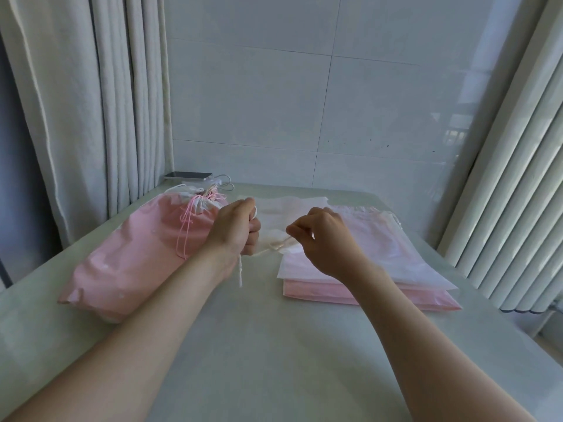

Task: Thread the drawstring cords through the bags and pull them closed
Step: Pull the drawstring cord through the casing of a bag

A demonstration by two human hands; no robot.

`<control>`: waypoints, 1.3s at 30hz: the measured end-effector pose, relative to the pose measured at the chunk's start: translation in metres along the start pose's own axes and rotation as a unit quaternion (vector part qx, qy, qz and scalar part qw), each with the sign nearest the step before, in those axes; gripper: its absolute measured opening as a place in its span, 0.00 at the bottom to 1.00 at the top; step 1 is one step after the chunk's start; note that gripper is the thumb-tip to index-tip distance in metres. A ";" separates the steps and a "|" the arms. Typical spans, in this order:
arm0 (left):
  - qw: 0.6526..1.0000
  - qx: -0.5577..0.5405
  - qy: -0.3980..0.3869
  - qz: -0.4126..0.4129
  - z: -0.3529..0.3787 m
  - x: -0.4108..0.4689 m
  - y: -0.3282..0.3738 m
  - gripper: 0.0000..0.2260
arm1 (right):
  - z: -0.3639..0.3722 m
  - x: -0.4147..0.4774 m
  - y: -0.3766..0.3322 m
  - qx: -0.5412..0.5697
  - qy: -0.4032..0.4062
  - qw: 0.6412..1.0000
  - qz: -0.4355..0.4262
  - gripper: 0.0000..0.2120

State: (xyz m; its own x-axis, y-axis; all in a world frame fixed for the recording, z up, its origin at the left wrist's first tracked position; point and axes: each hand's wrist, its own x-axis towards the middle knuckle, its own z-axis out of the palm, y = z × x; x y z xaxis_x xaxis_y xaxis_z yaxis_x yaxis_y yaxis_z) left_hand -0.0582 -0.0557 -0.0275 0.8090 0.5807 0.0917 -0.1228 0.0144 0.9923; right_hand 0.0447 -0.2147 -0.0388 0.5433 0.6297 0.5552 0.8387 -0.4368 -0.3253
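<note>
Left grip fisted round white cord, end dangling. Right grip pinching same cord beside white bag, mid-counter.

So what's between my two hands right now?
In the head view, a white cord and the gathered bag mouth run between left hand and right hand.
</note>
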 end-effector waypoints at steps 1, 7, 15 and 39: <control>0.999 0.046 0.017 0.014 -0.002 0.001 -0.002 0.11 | -0.001 -0.001 0.002 -0.016 0.011 1.000 -0.003 0.11; 0.964 0.241 0.054 0.101 -0.002 -0.005 -0.005 0.10 | -0.006 -0.002 0.006 -0.069 0.086 0.994 0.023 0.12; 0.821 0.503 0.010 0.268 -0.003 -0.011 -0.010 0.11 | -0.005 -0.002 0.004 -0.138 0.056 0.986 0.069 0.07; 0.865 0.463 -0.023 0.193 -0.001 -0.006 -0.009 0.21 | 0.004 -0.003 -0.006 -0.094 0.127 0.983 0.090 0.10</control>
State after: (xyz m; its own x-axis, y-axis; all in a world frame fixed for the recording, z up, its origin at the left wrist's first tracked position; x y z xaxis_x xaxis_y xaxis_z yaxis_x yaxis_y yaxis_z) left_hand -0.0622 -0.0584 -0.0368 0.8352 0.3633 0.4128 0.1068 -0.8436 0.5263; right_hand 0.0380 -0.2111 -0.0418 0.6348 0.3610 0.6832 0.6956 -0.6520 -0.3018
